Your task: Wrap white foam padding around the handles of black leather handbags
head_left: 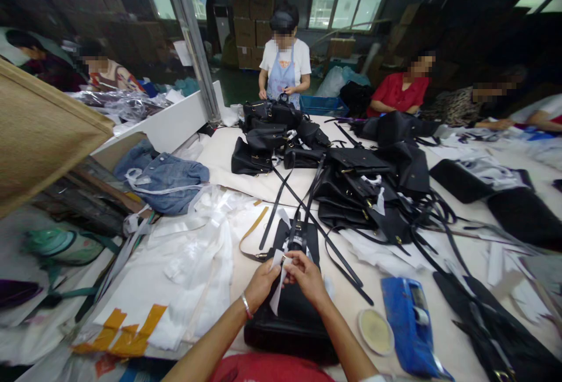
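Observation:
A black handbag (287, 335) lies flat on the table in front of me, its straps stretching away toward the far side. Over it, my left hand (263, 282) pinches a thin white paper strip (276, 297) whose lower end hangs down. My right hand (307, 279) meets the left one, with thumb and forefinger closed at the strip's upper part beside the bag's strap. The fingers partly hide the strap there. More white wrapping (298, 241) shows round the strap fittings just beyond my hands.
Black bags (360, 188) are piled ahead and right. White tissue sheets (197, 265) and a denim garment (162, 177) lie left. A round tin (375, 332) and a blue tape dispenser (408, 323) sit right. A co-worker in an apron (284, 71) stands across the table; others sit farther off.

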Demonstrator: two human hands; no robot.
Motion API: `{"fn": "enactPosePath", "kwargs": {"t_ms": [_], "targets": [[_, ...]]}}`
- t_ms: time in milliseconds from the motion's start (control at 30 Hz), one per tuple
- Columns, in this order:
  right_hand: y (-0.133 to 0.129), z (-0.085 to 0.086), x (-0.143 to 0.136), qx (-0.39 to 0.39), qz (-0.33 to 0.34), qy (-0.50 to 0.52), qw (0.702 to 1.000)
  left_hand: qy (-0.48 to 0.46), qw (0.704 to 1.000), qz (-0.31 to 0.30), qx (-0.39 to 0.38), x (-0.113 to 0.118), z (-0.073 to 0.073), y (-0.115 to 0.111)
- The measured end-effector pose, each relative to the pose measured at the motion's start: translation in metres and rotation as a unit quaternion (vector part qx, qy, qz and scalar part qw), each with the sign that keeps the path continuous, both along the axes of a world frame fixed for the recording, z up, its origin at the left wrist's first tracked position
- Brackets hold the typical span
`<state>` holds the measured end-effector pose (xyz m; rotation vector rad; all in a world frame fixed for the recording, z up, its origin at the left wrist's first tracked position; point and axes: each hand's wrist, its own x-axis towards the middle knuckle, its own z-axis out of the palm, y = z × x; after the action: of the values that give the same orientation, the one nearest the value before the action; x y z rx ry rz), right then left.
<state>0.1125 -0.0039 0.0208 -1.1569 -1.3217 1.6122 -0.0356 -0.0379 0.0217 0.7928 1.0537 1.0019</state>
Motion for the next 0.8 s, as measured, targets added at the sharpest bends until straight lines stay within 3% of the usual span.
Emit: {"fn": "enactPosePath", "kwargs": {"t_ms": [600,800], "targets": [[-0.0021,-0.0040,0.0007,0.000,0.012,-0.012,1.000,0.018,0.999,0.019,0.019,0.0001,0.0057,-0.0001],[-0.0014,-0.0094,-0.0010,-0.026,0.016,-0.020,0.999,0.079,0.995,0.056,0.009,0.0004,-0.0033,-0.0024]]}}
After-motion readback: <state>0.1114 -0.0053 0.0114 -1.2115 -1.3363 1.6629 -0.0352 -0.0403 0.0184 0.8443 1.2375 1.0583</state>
